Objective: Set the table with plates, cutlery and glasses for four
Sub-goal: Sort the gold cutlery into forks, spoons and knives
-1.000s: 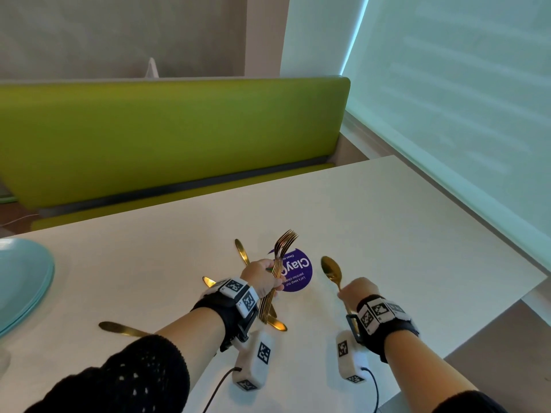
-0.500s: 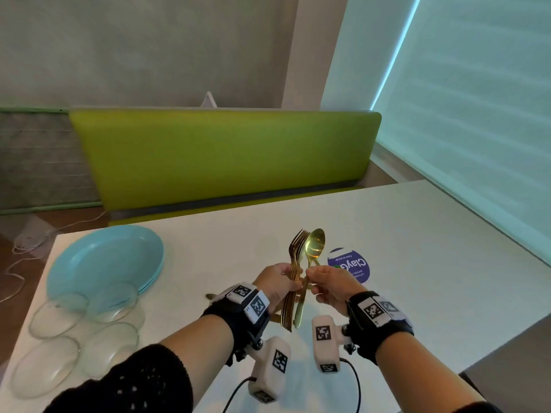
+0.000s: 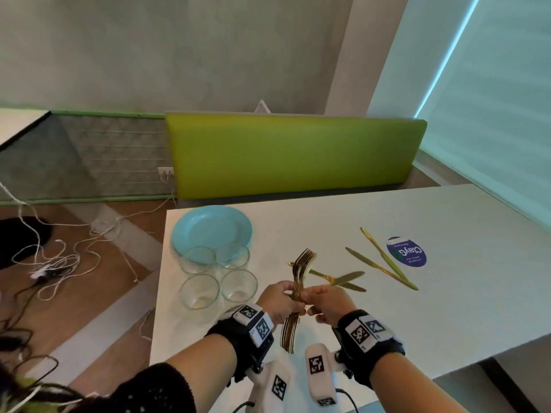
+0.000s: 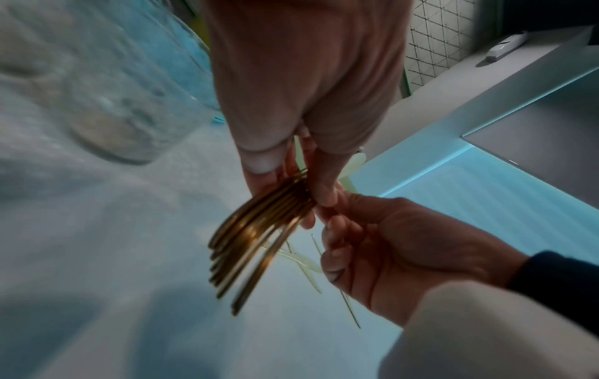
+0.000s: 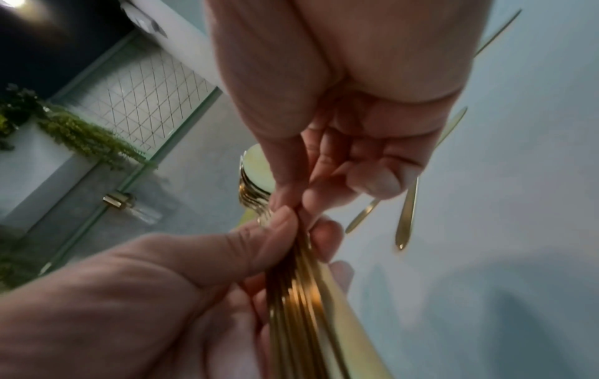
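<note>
While perhaps four knives (image 3: pixel 380 265) apart: four glasses (image 3: pixel 219 274), stacked plates (image 3: pixel 212 232).

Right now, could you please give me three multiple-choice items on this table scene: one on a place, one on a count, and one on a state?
1. Where do the glasses stand?
A. on the sticker
B. at the table's left end, beside the plates
C. on the bench

2. How many glasses are there?
A. two
B. four
C. six

3. What is the left hand doing?
A. lying flat on the table
B. gripping a bundle of gold cutlery
C. lifting a plate

Key:
1 B: in the head view they cluster against the blue plates near the left edge of the table, far from the purple sticker.
2 B: four clear rims show.
3 B: its fingers curl round the cutlery, while the right hand pinches the same bundle.
</note>
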{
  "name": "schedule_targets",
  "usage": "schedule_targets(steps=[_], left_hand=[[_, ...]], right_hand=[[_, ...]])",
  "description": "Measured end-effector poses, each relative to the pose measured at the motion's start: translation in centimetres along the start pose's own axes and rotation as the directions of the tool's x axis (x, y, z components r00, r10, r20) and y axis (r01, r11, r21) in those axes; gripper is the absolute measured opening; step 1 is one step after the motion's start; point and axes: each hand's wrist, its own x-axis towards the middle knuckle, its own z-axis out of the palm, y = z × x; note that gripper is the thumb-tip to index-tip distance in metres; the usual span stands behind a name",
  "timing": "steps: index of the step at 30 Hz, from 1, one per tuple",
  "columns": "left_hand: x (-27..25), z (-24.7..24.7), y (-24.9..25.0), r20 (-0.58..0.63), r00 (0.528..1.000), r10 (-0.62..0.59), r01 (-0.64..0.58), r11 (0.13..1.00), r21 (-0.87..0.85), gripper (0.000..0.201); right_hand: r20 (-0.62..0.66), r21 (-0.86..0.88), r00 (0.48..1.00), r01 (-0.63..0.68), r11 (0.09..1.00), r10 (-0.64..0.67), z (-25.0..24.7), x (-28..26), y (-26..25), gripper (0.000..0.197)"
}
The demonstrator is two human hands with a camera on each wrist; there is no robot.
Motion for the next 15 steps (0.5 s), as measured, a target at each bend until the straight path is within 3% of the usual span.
schedule_targets(steps=[4, 8, 10, 12, 15], left_hand=[[-2.0, -1.9, -2.3, -0.025, 1.0, -0.004, 0.007, 0.995, 0.099, 0.039], [-3.5, -3.9, -4.1, -0.064, 0.998, -0.027, 0.046, 0.946, 0.322, 0.051], [-4.1, -5.1, -5.0, -0.08, 0.996, -0.039, 0.074, 0.863, 0.5, 0.051], [-4.8, -6.2, -5.8, -0.077, 0.996, -0.048, 0.088, 0.719, 0.689, 0.05], [-5.6, -7.7, -6.6, -0.053, 0.993, -0.109, 0.106, 0.56, 0.822, 0.051]], right_hand=[[0.014, -0.094, 1.0, -0.02, 0.995, 0.021, 2.6, -1.4, 0.9, 0.014], [0.078, -0.237, 0.993, -0.066, 0.969, 0.086, 4.2, -2.4, 1.3, 0.017], [0.066, -0.329, 0.993, -0.074, 0.941, 0.101, 4.2, -3.0, 1.5, 0.017], [0.048, -0.443, 0.995, -0.061, 0.895, 0.092, 3.8, -3.3, 2.0, 0.018], [0.015, -0.54, 0.997, -0.058, 0.84, 0.079, 3.0, -3.2, 3.1, 0.019]])
